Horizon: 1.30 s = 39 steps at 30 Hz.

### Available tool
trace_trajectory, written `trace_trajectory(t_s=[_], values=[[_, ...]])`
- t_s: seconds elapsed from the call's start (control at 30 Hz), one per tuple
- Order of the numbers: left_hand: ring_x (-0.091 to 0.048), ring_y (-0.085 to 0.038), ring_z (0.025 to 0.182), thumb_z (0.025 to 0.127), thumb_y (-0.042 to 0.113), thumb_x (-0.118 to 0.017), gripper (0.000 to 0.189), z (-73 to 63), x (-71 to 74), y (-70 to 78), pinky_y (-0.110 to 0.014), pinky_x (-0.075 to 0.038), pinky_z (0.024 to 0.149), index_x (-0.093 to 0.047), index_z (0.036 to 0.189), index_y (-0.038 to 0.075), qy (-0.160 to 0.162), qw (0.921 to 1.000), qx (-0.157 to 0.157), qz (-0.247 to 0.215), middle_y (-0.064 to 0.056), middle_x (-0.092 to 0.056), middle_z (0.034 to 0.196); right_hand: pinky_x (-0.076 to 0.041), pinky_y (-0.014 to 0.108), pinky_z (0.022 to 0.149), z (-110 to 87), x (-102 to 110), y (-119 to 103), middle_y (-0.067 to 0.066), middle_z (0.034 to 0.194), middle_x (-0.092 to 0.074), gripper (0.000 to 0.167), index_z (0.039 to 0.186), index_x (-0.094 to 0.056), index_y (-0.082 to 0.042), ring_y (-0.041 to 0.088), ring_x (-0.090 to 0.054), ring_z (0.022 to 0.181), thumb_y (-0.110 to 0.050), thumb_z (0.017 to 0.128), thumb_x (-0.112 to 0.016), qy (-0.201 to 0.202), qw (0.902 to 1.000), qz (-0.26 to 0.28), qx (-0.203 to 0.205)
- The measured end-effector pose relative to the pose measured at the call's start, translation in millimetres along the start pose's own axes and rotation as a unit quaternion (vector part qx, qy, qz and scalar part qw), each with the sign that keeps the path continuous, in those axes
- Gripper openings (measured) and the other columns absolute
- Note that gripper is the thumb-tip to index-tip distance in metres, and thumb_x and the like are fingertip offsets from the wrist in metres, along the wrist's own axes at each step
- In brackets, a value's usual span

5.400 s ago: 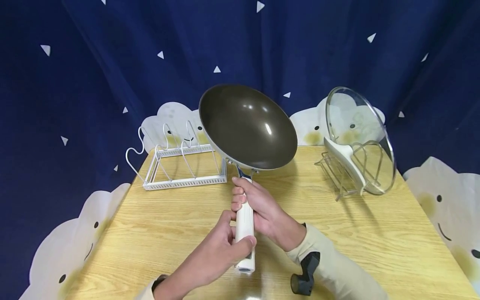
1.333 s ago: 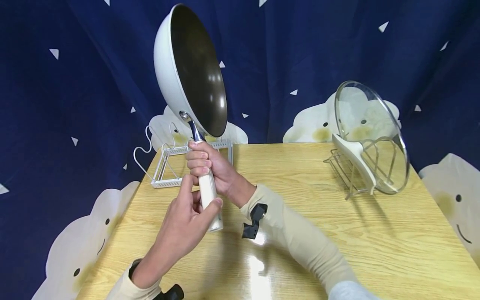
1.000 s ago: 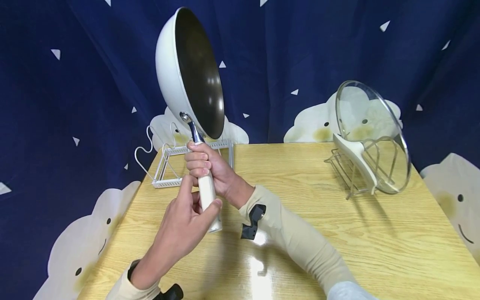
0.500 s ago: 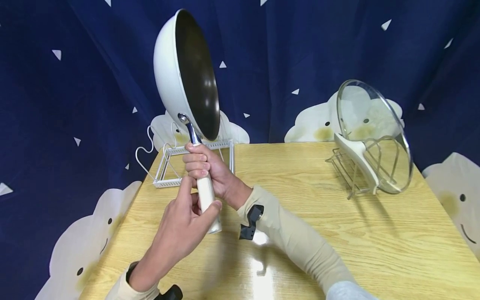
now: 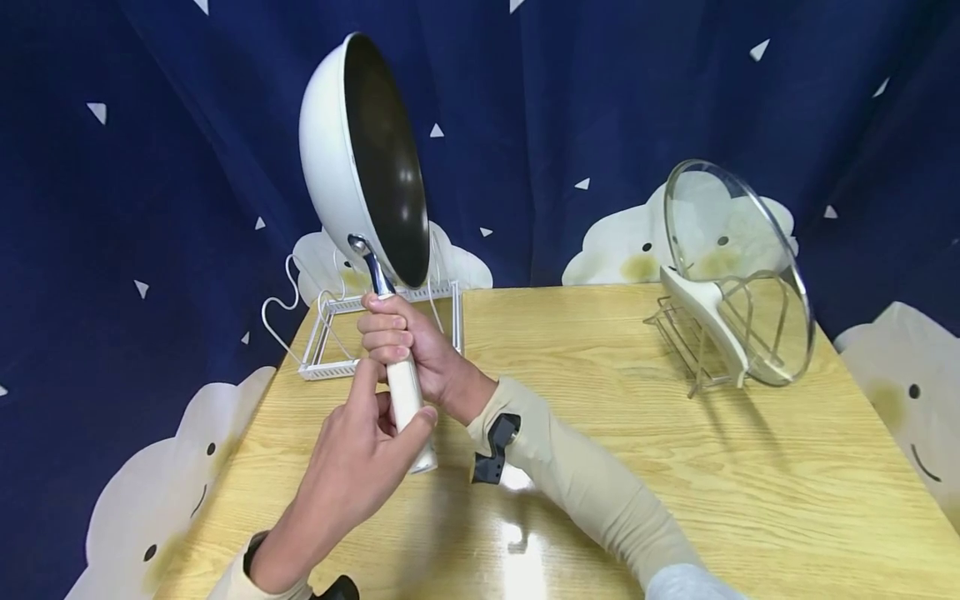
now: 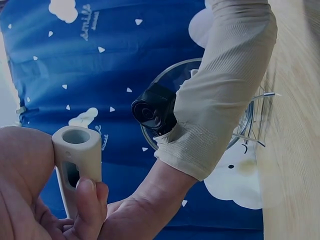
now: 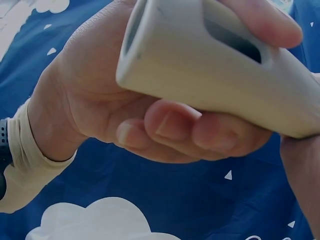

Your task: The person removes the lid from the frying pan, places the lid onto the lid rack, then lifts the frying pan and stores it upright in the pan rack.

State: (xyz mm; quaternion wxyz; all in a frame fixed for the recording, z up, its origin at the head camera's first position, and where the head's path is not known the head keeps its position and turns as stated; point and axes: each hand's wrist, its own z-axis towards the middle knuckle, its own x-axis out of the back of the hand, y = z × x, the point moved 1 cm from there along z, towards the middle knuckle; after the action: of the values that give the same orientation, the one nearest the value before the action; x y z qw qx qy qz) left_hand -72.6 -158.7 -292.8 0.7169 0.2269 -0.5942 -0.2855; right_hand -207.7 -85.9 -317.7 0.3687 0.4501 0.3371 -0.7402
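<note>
A deep wok-style frying pan (image 5: 326, 158), white outside and dark inside, is held up on its edge above the left of the table, its opening turned to the right. My right hand (image 5: 408, 342) grips the upper part of the white handle (image 5: 406, 392), just below the metal neck. Lower down, my left hand (image 5: 360, 458) holds the handle's end between thumb and fingers. The left wrist view shows the handle's hollow end (image 6: 77, 137) beside the left thumb and fingers. Seen from the right wrist, the left fingers (image 7: 175, 125) curl under the handle.
Behind the pan, a white wire rack (image 5: 322, 367) stands at the table's back left, partly hidden. At the right, a glass lid (image 5: 738, 250) with a white handle leans on a metal wire stand (image 5: 697, 354). A dark blue curtain (image 5: 615, 100) hangs behind the wooden table (image 5: 600, 400).
Over five seconds the pan has turned from facing me to standing on edge, and moved left over the rack. Lately it has dropped slightly. Both hands keep their hold on the handle.
</note>
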Motion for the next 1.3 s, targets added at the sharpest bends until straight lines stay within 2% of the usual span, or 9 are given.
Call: trace_trajectory(t_s=[0.27, 0.8, 1.13, 1.3], values=[[-0.055, -0.008, 0.056, 0.09, 0.025, -0.071, 0.042, 0.1, -2.1, -3.7, -0.029, -0.044, 0.051, -0.046, 0.122, 0.018, -0.01, 0.9999, 0.008, -0.008, 0.007, -0.063, 0.069, -0.04, 0.015, 0.042, -1.9, 7, 1, -0.007, 0.058, -0.045, 0.042, 0.08, -0.043, -0.013, 0.001, -0.041, 0.043, -0.02, 0.11, -0.014, 0.0, 1.0, 0.003, -0.004], [-0.053, -0.008, 0.055, 0.09, 0.025, -0.071, 0.04, 0.7, -9.9, -11.8, -0.029, -0.043, 0.05, -0.046, 0.12, 0.019, -0.014, 0.9996, 0.013, -0.023, 0.008, -0.061, 0.066, -0.041, 0.016, 0.041, -5.0, 20, 1, -0.006, 0.059, -0.046, 0.038, 0.085, -0.044, -0.012, 0.002, -0.043, 0.043, -0.018, 0.11, -0.016, 0.016, 0.9997, 0.015, -0.007], [-0.053, -0.009, 0.055, 0.09, 0.026, -0.072, 0.041, -0.5, -15.5, -16.8, -0.029, -0.043, 0.05, -0.047, 0.121, 0.019, -0.012, 0.9994, 0.013, -0.031, 0.007, -0.06, 0.066, -0.04, 0.016, 0.041, -7.6, 25, 1, -0.007, 0.059, -0.046, 0.04, 0.085, -0.045, -0.012, 0.0, -0.033, 0.045, -0.02, 0.111, -0.015, 0.027, 0.9994, 0.019, -0.01], [-0.053, -0.009, 0.056, 0.091, 0.027, -0.072, 0.042, -0.8, -18.8, -19.3, -0.029, -0.044, 0.05, -0.046, 0.123, 0.019, -0.012, 0.9991, 0.018, -0.038, 0.007, -0.06, 0.067, -0.041, 0.017, 0.041, -9.6, 28, 1, -0.007, 0.058, -0.045, 0.042, 0.083, -0.044, -0.012, 0.0, -0.033, 0.045, -0.021, 0.111, -0.014, 0.027, 0.9992, 0.025, -0.017]])
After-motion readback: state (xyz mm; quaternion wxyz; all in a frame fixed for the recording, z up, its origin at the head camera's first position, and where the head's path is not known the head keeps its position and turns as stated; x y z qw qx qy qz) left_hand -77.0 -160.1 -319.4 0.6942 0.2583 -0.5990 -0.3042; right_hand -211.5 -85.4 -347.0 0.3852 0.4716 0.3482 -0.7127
